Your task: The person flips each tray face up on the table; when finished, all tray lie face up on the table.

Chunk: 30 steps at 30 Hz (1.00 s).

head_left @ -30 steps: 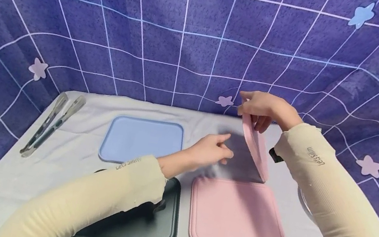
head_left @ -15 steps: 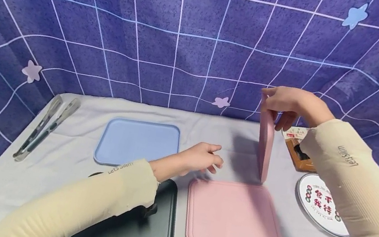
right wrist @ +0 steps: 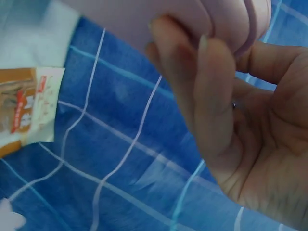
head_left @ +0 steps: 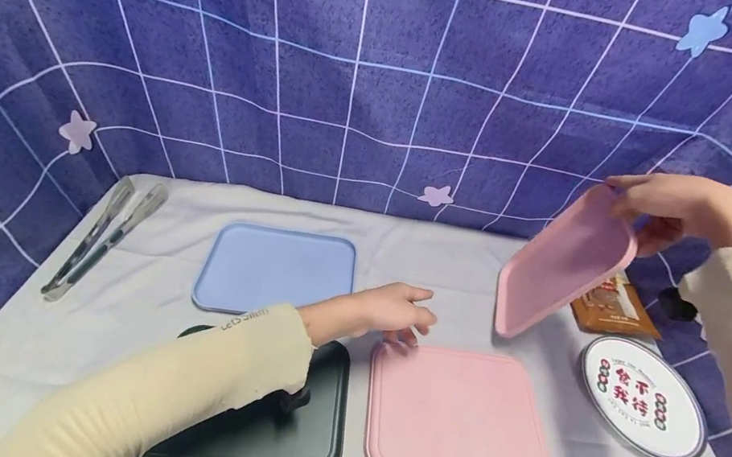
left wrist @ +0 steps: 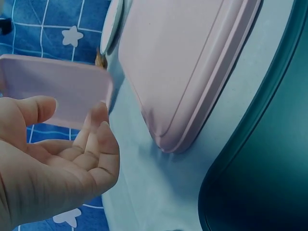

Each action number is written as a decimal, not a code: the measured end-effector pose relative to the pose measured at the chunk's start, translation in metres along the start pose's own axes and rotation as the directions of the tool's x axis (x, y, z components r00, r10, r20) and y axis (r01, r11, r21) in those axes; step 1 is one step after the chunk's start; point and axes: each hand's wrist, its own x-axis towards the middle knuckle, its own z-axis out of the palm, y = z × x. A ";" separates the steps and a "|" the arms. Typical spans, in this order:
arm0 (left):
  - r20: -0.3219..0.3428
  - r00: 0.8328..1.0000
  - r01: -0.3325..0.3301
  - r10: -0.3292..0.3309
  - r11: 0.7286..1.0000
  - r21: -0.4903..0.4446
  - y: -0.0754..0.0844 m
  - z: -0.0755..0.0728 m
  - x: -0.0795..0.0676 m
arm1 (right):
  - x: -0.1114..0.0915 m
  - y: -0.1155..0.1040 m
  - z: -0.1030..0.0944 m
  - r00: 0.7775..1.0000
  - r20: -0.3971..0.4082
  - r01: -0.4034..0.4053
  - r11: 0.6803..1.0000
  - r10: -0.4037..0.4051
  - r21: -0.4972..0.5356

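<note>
My right hand (head_left: 686, 205) pinches one end of a pink rectangular tray (head_left: 568, 256), which hangs tilted at the back right of the table. In the right wrist view, my fingers (right wrist: 214, 86) lie against the tray's rounded, ridged edge. A second pink rectangular piece (head_left: 460, 421), with a raised border, lies flat in front. Near that piece's far left corner is my left hand (head_left: 388, 310), its fingers loosely bent around nothing. The left wrist view shows the same hand (left wrist: 62, 163) in front of the raised tray (left wrist: 72, 86).
A blue tray (head_left: 281, 272) lies at the back left, with a dark green tray (head_left: 305, 447) before it, partly under my left sleeve. Tongs (head_left: 107, 240) rest at the far left. On the right are a white lettered plate (head_left: 644, 400) and a brown food packet (head_left: 616, 309).
My right hand has moved right and upward with the pink tray, which swung from nearly upright to a slant. The plate and packet have come into view. My left hand has dropped slightly.
</note>
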 end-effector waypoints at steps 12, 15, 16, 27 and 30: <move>-0.027 1.000 -0.009 0.007 0.998 -0.064 -0.006 -0.006 0.005 | 0.002 0.043 0.011 0.975 0.110 0.147 0.930 -0.194 0.337; -0.085 0.996 -0.022 0.013 0.994 -0.105 -0.006 -0.007 0.011 | 0.006 0.045 0.020 0.964 0.120 0.171 0.901 -0.236 0.398; -0.114 0.993 -0.030 0.016 0.993 -0.117 -0.007 -0.008 0.013 | 0.007 0.045 0.023 0.961 0.117 0.180 0.891 -0.249 0.416; -0.306 0.951 -0.116 0.051 0.973 -0.199 -0.020 -0.023 0.019 | 0.016 0.054 0.060 0.902 0.076 0.246 0.652 -0.424 0.717; -0.290 0.955 -0.128 0.064 0.969 -0.209 -0.021 -0.028 0.019 | 0.019 0.056 0.067 0.902 0.045 0.257 0.618 -0.429 0.743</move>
